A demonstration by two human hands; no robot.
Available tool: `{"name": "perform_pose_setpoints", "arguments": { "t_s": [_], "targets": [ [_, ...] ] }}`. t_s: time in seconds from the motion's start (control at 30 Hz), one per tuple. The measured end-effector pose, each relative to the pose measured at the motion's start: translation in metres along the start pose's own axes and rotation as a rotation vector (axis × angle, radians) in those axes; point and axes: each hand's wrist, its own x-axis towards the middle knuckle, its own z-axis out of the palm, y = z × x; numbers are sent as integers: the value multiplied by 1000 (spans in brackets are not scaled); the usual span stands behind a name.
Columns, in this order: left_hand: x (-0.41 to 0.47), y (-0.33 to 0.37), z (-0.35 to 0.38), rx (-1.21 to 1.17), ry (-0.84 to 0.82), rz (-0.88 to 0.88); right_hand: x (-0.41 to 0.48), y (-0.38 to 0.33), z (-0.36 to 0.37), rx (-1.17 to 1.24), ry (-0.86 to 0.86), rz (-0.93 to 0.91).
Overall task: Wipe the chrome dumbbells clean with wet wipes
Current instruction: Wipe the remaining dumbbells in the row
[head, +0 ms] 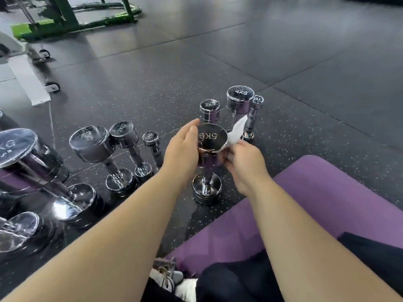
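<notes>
The large dumbbell (17,147) at far left is cut off, weight number hidden.

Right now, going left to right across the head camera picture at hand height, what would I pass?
Largest dumbbell → blurred-label dumbbell → left-row 2KG dumbbell → left-row 1KG dumbbell → left hand → 5KG dumbbell → right hand holding the wet wipe → purple mat.
</notes>
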Motion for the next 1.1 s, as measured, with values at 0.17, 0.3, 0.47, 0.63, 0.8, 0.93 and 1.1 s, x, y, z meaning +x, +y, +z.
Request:
{"name": "perform_pose_setpoints", "arguments": {
  "t_s": [0.17, 0.3, 0.47, 0.63, 0.8, 0.93, 1.1],
  "targets": [
    [3, -2, -3, -151, -45, -90, 5, 3, 4, -208, 80, -95],
    [3, -6, -6, -137, -45, -110, -1, -2, 8, -182, 101, -95],
    [0, -3, -5, -175, -66, -125, -1, 6, 9, -24, 51, 91],
    [6, -8, -9, -243, -78, -161, -5, -16, 13, -123, -24, -249],
    [9, -9, -11, -516, -54, -272, -19, -11, 30, -1018, -149, -762],
    [10, -12, -17, -617, -53, -328, -30, -24, 23, -1170, -361, -768],
    [4, -9, -14, -584, -50, -309, -40, -42, 12, -1144, -199, -624]
  ]
}}
